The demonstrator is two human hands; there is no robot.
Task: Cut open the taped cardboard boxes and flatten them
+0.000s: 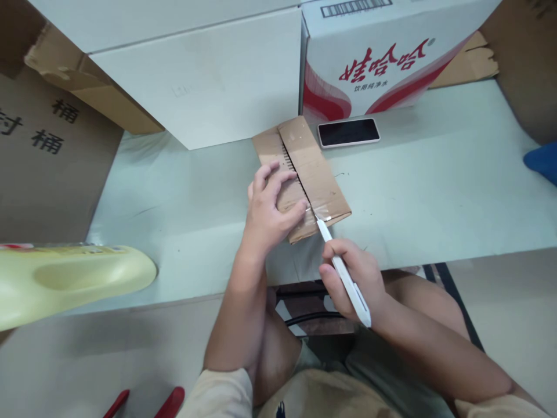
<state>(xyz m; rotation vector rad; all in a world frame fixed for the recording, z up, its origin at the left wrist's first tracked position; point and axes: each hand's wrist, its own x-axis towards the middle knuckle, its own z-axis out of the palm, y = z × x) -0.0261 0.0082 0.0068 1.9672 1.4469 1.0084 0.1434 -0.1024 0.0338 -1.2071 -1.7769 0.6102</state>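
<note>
Carton (313, 174) sits mid-bench (435, 191), flaps lying flat. Left hand (272, 203) rests on it, fingers spread apart. Right hand (366, 276) is closed round the knife (343, 273), tip at the tape (324, 212) on the seam's near end.

Progress, my read: opening cut is partway. I see a dark gap along the seam; tape lies on the near end, flaps not lifted. I can't tell if that tape is cut through.

Count: one carton, one knife, one phone (348, 133) by the carton's far end, one white box (217, 87), one printed box (378, 64), one yellow bottle (78, 281), two brown boxes (47, 174) partly in view, left and right; two red things (171, 402) low left, can't identify.
</note>
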